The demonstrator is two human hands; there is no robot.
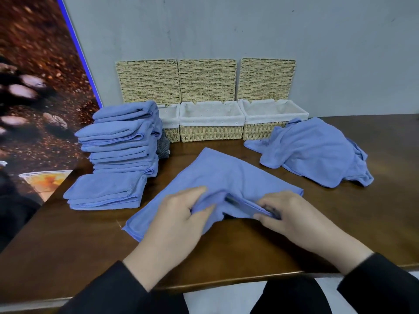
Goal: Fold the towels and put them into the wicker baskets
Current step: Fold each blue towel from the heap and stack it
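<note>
We see our left hand point(181, 214) and right hand point(288, 214) both pinching the near edge of the soft blue microfibre towel point(226, 177), spread mid-table on the dark wooden table point(249, 245). Looks light, floppy; grip corners, we'd say.

The stack of folded blue towels point(122, 141) hides most of the left wicker basket point(169, 123) and a grey item point(163, 145) (too covered to identify). The right hand point(294, 214) has fingertips buried in towel folds. The crumpled towel pile point(317, 150) covers the right basket's point(272, 118) front corner.
</note>
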